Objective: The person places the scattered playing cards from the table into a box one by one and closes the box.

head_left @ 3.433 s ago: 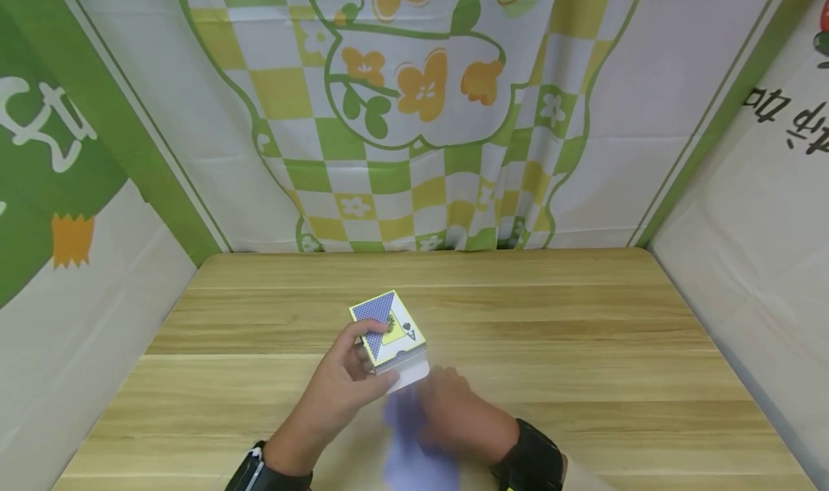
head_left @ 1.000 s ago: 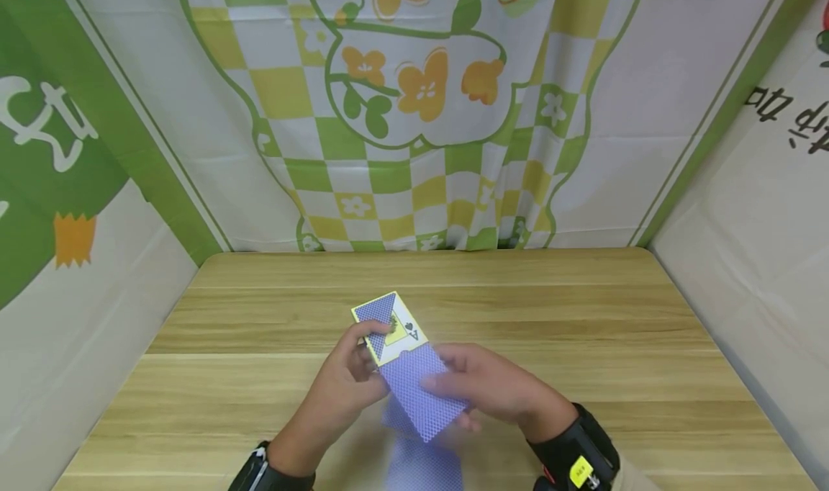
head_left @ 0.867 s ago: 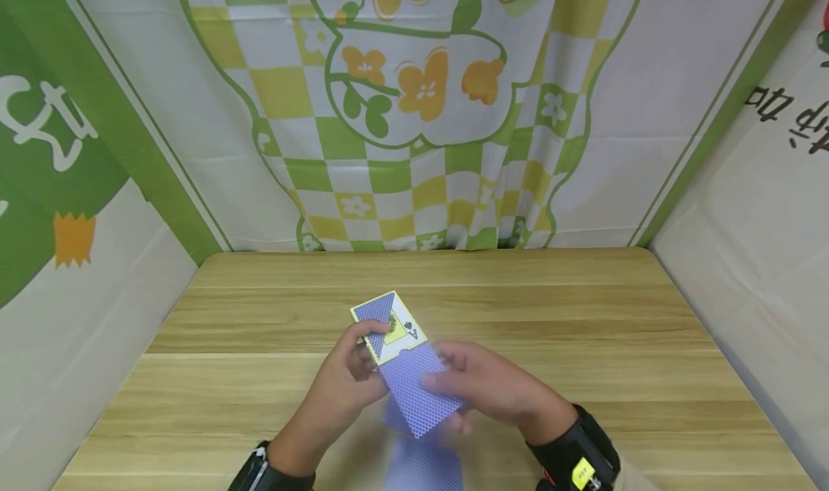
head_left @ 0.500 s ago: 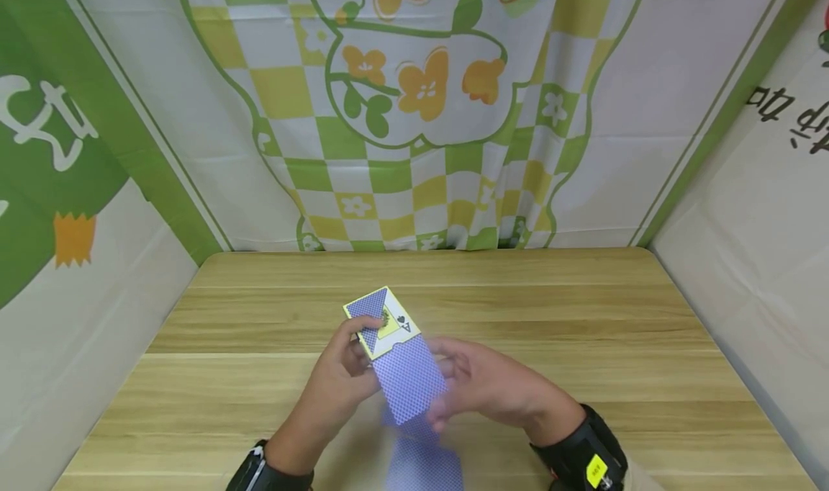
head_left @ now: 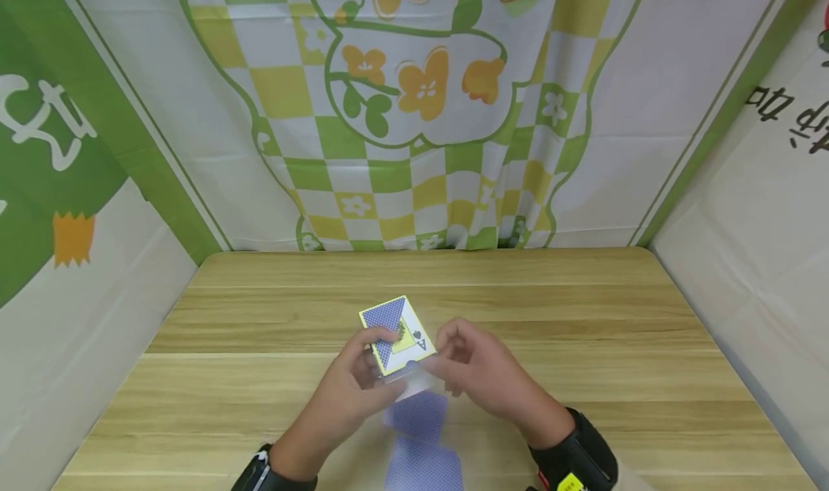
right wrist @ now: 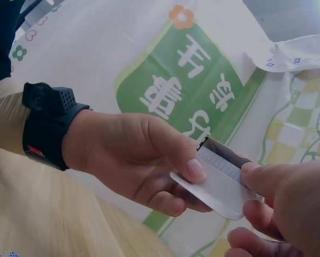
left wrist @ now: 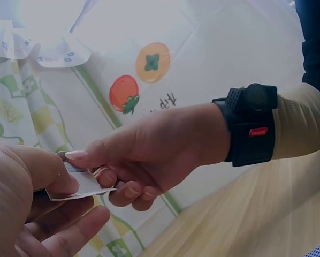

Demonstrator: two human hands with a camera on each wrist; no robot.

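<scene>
Wooden table [head_left: 583,318] beneath card box [head_left: 409,338] in hands [head_left: 347,384] [head_left: 487,377].

Cards [head_left: 422,453] lie on the table [head_left: 615,347]; box [head_left: 408,345] above it; curtain [head_left: 414,181] behind.

Long blue card [head_left: 398,372] now inside the ace-printed box [head_left: 411,331].

Card box [head_left: 411,343] — blue check, white, yellow (flap [head_left: 419,384] plain white) — and blue-patterned cards [head_left: 424,468].
</scene>
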